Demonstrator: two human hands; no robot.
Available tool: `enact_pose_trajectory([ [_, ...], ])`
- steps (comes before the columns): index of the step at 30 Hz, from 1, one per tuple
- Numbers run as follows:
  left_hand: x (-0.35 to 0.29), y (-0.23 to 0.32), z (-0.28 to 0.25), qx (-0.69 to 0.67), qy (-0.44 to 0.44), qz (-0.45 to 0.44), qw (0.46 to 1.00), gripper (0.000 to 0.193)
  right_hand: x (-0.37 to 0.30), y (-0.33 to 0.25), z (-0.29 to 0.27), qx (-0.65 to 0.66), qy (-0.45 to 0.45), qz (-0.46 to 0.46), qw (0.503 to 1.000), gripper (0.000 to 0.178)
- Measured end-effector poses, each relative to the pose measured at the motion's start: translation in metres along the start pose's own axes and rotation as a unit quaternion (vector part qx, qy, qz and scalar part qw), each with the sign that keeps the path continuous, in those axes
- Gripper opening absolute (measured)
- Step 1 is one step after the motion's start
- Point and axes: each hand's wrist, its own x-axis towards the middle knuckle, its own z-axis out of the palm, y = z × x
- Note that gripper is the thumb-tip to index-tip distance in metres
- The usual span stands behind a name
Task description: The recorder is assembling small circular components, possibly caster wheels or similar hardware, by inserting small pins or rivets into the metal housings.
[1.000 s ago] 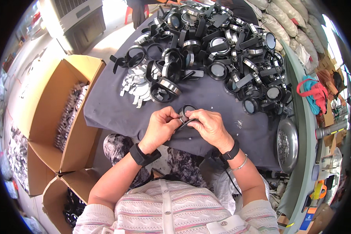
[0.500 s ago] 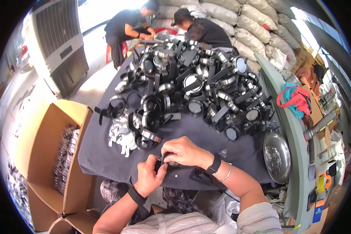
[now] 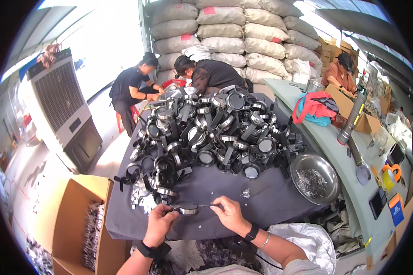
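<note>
Your left hand [image 3: 159,224] sits at the near edge of the dark cloth-covered table [image 3: 261,201], fingers curled in a pinch on a small round silver-rimmed ring part [image 3: 188,210], which hovers just above the cloth between your two hands. Your right hand [image 3: 229,214] is just beside it, thumb and forefinger pressed together on a thin dark tool or strap end [image 3: 206,205] that points at the ring; what exactly it is, you cannot tell from here. Just beyond your left hand lies a small heap of pale silvery pieces [image 3: 142,199], and past that rises the big pile of black headlamp housings and straps [image 3: 211,133]. To your right, a steel bowl of small metal bits [image 3: 315,178] rests at the table's edge. An open cardboard box [image 3: 73,224] stands on the floor to your left.
</note>
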Motion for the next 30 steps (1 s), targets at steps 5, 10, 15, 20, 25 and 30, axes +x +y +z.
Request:
enact_pose_trajectory([
  [5,0.049,0.096,0.034,0.006,-0.012,0.138,0.99,0.01,-0.01,0.011,0.001,-0.069,0.019,-0.051,0.996,0.016],
  [10,0.167,0.163,0.094,-0.03,-0.008,0.229,0.973,0.013,-0.014,0.01,0.002,-0.111,-0.003,-0.094,0.989,0.017],
  [15,0.258,0.187,0.135,-0.05,0.001,0.221,0.974,0.037,-0.015,0.007,0.004,-0.138,-0.04,-0.099,0.985,0.019],
  [20,0.279,0.155,0.105,0.115,0.075,0.309,0.941,0.047,-0.01,0.008,0.009,-0.123,-0.066,-0.102,0.985,0.015],
  [25,0.164,0.149,0.054,0.12,0.027,0.3,0.946,0.036,-0.009,0.008,-0.001,-0.067,-0.028,-0.067,0.995,0.012],
  [30,0.043,0.098,-0.07,0.024,0.121,0.226,0.966,0.023,-0.002,0.008,0.005,-0.094,-0.064,-0.09,0.989,0.011],
])
